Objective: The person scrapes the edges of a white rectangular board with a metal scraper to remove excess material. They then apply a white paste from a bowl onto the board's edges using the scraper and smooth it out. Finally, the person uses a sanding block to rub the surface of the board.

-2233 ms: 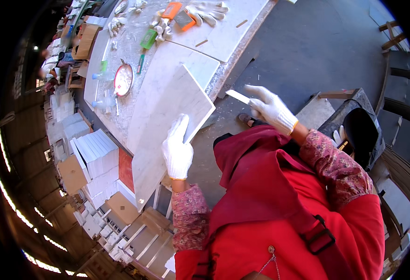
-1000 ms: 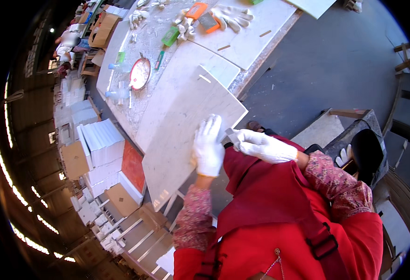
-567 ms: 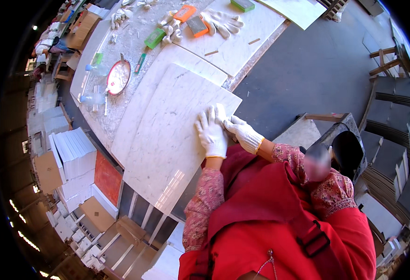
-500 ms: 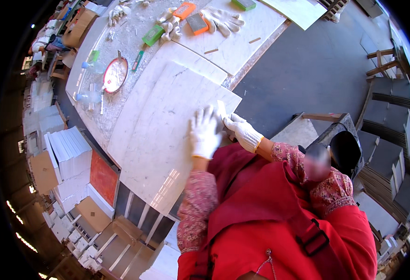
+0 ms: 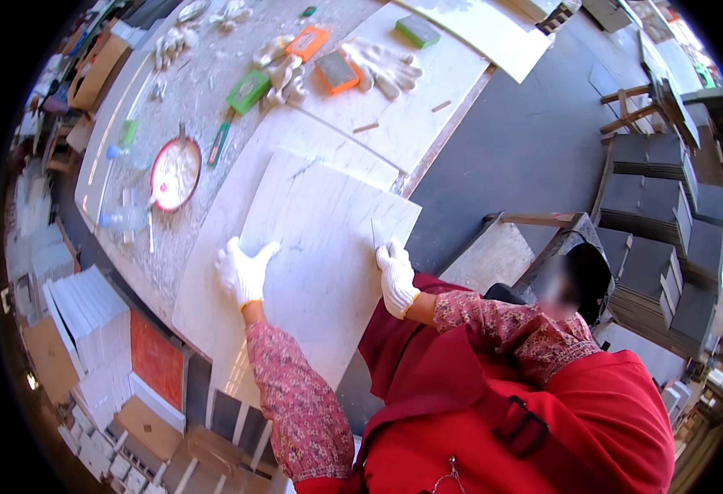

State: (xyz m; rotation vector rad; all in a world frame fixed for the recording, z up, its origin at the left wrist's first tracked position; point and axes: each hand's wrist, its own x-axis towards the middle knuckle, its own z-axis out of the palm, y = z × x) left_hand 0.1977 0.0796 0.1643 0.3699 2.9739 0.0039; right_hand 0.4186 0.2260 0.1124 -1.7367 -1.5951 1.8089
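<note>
A white marble slab (image 5: 320, 222) with grey veins lies on top of another pale slab (image 5: 205, 280) on the worktable. My left hand (image 5: 246, 270), in a white knit glove, rests at the left edge of the top slab, thumb and fingers spread apart. On the right, my gloved right hand (image 5: 396, 278) is closed near the slab's near right edge. A thin flat blade (image 5: 373, 233) sticks up from its fingers, seen nearly edge-on; its handle is hidden in the glove.
Beyond the slabs lie a red-rimmed bowl of white paste (image 5: 176, 173), a green cutter (image 5: 220, 142), green and orange blocks (image 5: 338, 72) and spare gloves (image 5: 384, 67). Stacked tiles (image 5: 645, 198) stand at right, a wooden-edged stand (image 5: 542, 220) nearer, white panel stacks (image 5: 90, 321) at left.
My left hand has moved left across the slab to its left edge. My right hand has shifted slightly down and left, its blade turned from broad side to edge-on. The view has shifted too.
</note>
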